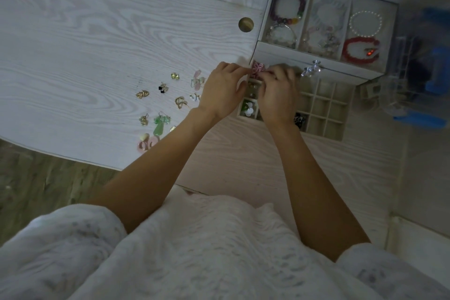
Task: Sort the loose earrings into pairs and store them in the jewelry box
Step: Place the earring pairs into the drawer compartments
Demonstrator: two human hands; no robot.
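Earrings (257,67), a pink pair, sit pinched between left hand (220,89) and right hand (277,95), each grip closed on them, over the box (323,105) drawer's left cells, likely for dropping in, others lying left of the box.

One head-worn wide-angle view, steeply downward and close over the table (97,44).

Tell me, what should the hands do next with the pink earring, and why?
Probably lower the pink earring into a free cell of the drawer. The left hand and right hand both pinch it right above the drawer's near-left corner, where some cells already hold earrings. Many empty cells show to the right, and more loose earrings wait on the table.
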